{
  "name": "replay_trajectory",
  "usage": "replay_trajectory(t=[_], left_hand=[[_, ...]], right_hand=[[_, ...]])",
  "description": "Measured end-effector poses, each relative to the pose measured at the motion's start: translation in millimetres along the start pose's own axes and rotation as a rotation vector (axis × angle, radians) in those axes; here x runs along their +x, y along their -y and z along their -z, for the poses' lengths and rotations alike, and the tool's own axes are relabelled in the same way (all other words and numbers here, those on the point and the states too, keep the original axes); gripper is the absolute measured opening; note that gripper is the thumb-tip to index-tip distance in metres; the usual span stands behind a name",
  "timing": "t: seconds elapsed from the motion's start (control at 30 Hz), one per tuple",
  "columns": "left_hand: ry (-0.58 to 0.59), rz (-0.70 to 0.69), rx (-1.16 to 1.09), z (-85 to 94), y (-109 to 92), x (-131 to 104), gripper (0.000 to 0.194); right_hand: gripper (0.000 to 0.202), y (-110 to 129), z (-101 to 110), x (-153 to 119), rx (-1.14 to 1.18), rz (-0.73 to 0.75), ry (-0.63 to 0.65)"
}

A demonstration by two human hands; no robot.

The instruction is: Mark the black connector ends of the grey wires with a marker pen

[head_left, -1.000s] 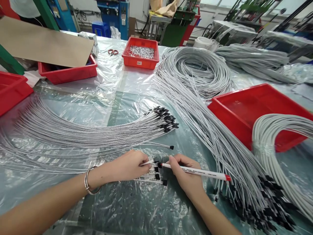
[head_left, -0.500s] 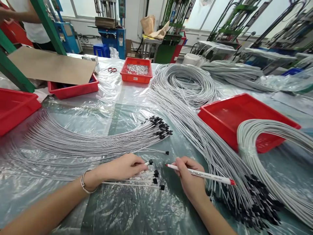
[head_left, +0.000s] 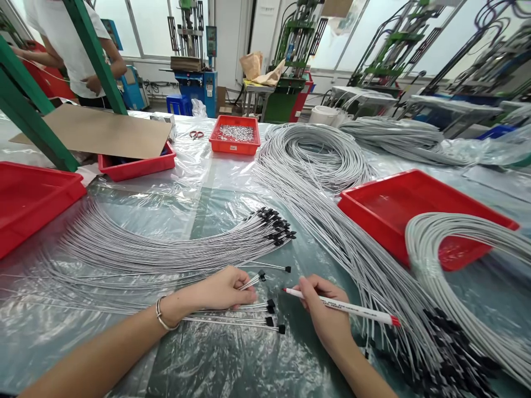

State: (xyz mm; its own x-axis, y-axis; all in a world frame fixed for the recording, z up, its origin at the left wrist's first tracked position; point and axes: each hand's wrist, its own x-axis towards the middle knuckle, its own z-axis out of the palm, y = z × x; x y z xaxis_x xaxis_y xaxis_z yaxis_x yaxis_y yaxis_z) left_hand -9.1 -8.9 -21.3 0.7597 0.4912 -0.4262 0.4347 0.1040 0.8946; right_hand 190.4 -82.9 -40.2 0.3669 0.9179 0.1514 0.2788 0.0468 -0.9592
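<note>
My left hand (head_left: pixel 226 287) is closed on a few thin grey cables (head_left: pixel 249 283), close to their black end pieces (head_left: pixel 260 275). My right hand (head_left: pixel 326 309) grips a white marker pen (head_left: pixel 357 314), its red tip pointing left toward those ends, apart from them. Below my left fingers lie several more cables with black ends (head_left: pixel 270 305). One single cable end (head_left: pixel 287 269) rests just above. Behind my left hand a big bundle of grey cables (head_left: pixel 178 251) curves across the plastic-covered table, its black ends (head_left: pixel 271 224) gathered at the right.
Another long cable bundle (head_left: pixel 332 221) runs beside my right hand, ending in black tips (head_left: pixel 456 354). Red trays stand at right (head_left: pixel 373 193) and left (head_left: pixel 37 193). Small metal parts fill an orange-red tray (head_left: pixel 234 148). Red-handled scissors (head_left: pixel 196 134) lie behind. A person (head_left: pixel 78 50) stands back left.
The view has tilted up slightly, so everything sits lower in it. The cable ends in my left hand are fanned a little more. More of the person at back left shows.
</note>
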Motion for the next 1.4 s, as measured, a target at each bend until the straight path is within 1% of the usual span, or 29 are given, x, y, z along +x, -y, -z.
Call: replay_trajectory(t=[0.1,0.23,0.3,0.37,0.5,0.6,0.67,0.8,0.9,1.0,1.07,1.23,1.4], left_hand=[[0.016,-0.015,-0.026,3.8,-3,-2,0.047],[0.002,0.047,-0.149,5.9,-6,-3,0.049],[-0.018,0.067,-0.170,5.3,-6,-1,0.048],[-0.040,0.057,-0.152,4.4,-3,0,0.045],[-0.070,0.057,-0.103,2.1,3,4,0.039],[-0.090,0.056,-0.031,-1.4,6,4,0.034],[-0.098,0.045,0.026,-4.1,6,4,0.032],[-0.085,0.036,0.120,-6.1,3,3,0.029],[-0.064,0.048,0.190,-4.5,-1,2,0.029],[-0.059,0.068,0.255,-3.0,-3,3,0.030],[-0.061,0.073,0.285,-2.5,-3,4,0.031],[-0.028,0.084,0.285,-0.7,1,5,0.033],[-0.012,0.078,0.286,0.7,-1,5,0.033]], right_hand=[[0.039,3,4,3,0.004,-0.009,0.036],[0.039,11,7,12,0.051,-0.033,0.076],[0.040,16,4,16,0.102,-0.053,0.093],[0.039,17,-1,19,0.142,-0.064,0.119],[0.038,6,-12,17,0.178,-0.064,0.121],[0.038,-6,-15,10,0.195,-0.085,0.128],[0.038,-9,-15,7,0.194,-0.091,0.138],[0.037,-4,-17,6,0.116,-0.056,0.145],[0.036,0,-21,6,0.030,-0.018,0.175],[0.037,-2,-26,3,-0.041,-0.016,0.222],[0.036,-4,-27,2,-0.082,-0.012,0.230],[0.035,-3,-25,2,-0.157,0.038,0.229],[0.032,-5,-22,2,-0.212,0.088,0.306]])
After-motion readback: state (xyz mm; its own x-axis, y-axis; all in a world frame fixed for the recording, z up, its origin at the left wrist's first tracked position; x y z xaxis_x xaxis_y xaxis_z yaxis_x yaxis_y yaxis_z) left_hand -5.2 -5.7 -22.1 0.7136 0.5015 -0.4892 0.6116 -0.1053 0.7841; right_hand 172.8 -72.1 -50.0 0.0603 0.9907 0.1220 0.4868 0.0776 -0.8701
